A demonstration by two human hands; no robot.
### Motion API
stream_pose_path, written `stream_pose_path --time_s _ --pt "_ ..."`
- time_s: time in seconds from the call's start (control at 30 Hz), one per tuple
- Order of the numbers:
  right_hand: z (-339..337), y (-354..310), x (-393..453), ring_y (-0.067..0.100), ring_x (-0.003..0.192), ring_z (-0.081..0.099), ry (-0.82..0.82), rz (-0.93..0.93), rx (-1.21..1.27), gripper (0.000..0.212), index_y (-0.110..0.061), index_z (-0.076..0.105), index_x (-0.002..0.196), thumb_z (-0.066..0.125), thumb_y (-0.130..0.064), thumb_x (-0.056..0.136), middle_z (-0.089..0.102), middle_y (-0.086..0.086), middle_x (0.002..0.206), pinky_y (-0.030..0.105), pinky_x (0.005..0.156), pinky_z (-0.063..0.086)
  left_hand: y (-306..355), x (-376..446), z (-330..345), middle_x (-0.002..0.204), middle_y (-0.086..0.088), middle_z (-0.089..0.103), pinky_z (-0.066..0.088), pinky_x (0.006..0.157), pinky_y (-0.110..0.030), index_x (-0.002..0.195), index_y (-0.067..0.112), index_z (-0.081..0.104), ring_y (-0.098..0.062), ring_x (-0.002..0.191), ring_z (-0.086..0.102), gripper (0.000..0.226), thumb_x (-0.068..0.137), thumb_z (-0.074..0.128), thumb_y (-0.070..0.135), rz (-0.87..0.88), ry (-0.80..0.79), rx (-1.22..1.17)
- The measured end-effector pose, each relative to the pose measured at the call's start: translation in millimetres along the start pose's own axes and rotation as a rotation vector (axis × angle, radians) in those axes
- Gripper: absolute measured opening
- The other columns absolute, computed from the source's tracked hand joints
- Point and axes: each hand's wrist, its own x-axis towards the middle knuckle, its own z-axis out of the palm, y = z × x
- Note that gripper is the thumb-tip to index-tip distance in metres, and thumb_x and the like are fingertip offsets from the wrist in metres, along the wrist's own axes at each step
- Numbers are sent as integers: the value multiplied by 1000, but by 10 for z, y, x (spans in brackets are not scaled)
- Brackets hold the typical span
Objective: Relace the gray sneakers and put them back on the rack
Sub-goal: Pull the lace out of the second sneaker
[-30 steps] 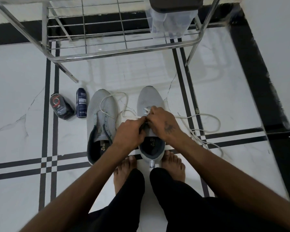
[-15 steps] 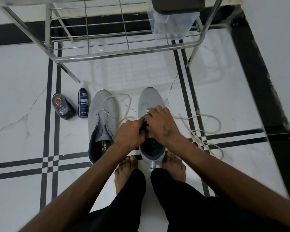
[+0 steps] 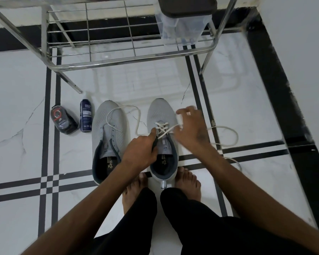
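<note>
Left hand (image 3: 140, 153): curled onto the left edge of the right sneaker's (image 3: 162, 137) lace area, thumb and fingers pinching the dark eyelet edge beside the tongue.
Right hand (image 3: 191, 126): blurred, lifted just to the right of the same shoe; its fingers seem drawn together on the white lace (image 3: 164, 128), though the blur leaves the exact grip unclear.
Lace: crossed through the lowest eyelets just beyond the left hand; the free end runs out past the right hand and loops over the floor (image 3: 247, 107) on that side.
Left sneaker (image 3: 109, 138): on the floor just to the left of the left hand, unlaced, with a loose white lace lying in a loop across its toe.
Rack (image 3: 118, 61): metal shelf beyond both hands, well apart from the shoes.
Spray bottle (image 3: 86, 116) and a dark pouch (image 3: 63, 120): lying left of the left sneaker, side by side.
Bare feet (image 3: 187, 183): on either side of the right sneaker's heel, below the hands.
</note>
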Motion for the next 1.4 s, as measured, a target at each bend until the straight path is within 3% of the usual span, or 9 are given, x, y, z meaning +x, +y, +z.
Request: stream_pose_path --time_s 0.23,0.43,0.73,0.87,0.93,1.0,1.1,1.27,1.4 --pt "231 -221 56 26 102 53 -170 -519 -348 19 -12 68 104 63 -25 92 63 5 106 32 74 37 -81 -12 3 91 -17 68 45 64 -38 154 11 20 -38 84 64 74 91 55 28 -63 -41 -78" --pt "-123 243 133 28 106 59 37 244 -124 22 -8 66 110 55 -20 95 60 10 114 36 80 52 -104 -55 13 81 -8 68 55 68 -43 155 17 17 -29 75 64 77 91 57 29 -67 -43 -102" --pt "218 -275 9 27 107 52 -257 -461 -382 23 -13 69 109 66 -24 90 60 8 115 38 84 46 -108 2 24 83 -12 68 55 68 -46 157 18 7 -32 72 63 82 92 57 30 -45 -63 -108" --pt "-110 110 156 19 88 60 -31 42 10 17 -18 59 79 61 -22 96 57 1 97 28 69 43 -224 -25 62 76 -6 68 56 68 -45 155 21 16 -27 71 65 80 89 61 32 -70 -65 -183" --pt "-166 287 152 22 97 61 -36 171 81 9 -17 62 95 60 -27 97 56 5 110 29 77 46 -186 -61 32 83 -3 71 57 71 -42 151 26 28 -25 79 67 73 89 60 49 -50 -29 -114" --pt "-126 275 41 22 111 56 -169 174 125 45 -21 51 133 65 -36 93 42 7 135 30 88 46 -86 -23 -39 99 -2 68 56 72 -40 145 29 39 -24 89 66 64 91 51 61 -37 90 -21" --pt "21 104 -123 19 111 53 -224 195 343 71 -25 38 140 73 -44 82 40 4 133 29 81 48 89 204 -136 116 -4 56 54 74 -38 139 26 51 -27 92 64 44 97 52 39 -33 179 -63" --pt "248 -12 -232 14 68 54 -208 203 390 29 -18 53 90 76 -28 76 59 -3 75 33 62 48 133 595 -152 100 -5 58 41 69 -34 91 14 66 -29 91 62 10 91 62 23 -127 -18 73" --pt "206 63 -229 9 55 48 -160 254 399 13 -14 58 86 69 -19 84 55 -5 63 21 49 39 -218 492 -135 84 4 64 57 72 -40 78 21 56 -20 77 67 17 91 66 21 -471 159 -517"
